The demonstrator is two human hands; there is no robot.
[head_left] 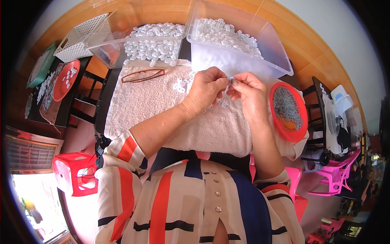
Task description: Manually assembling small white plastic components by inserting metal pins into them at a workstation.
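Note:
Over the towel, my left hand (208, 88) and my right hand (248, 92) meet fingertip to fingertip. Between them is a small white plastic piece (232, 78), pinched by both; fingers cover much of it. Whether the left fingers also grip a thin part is too small to tell. Loose white ring-like plastic pieces (181, 85) lie on the pale pink towel (140, 110), beside and beneath my hands. Right of my right forearm stands a red bowl (291, 136) full of small grey metal parts (287, 105), with something orange among them.
Two clear plastic bins, a left bin (110, 52) and a right bin (235, 61), hold many white pieces at the far edge. Brown-framed glasses (156, 74) lie on the towel. Farther left are a white basket (69, 51), red dish (61, 91) and red stool (65, 175). A pink chair (340, 173) stands right.

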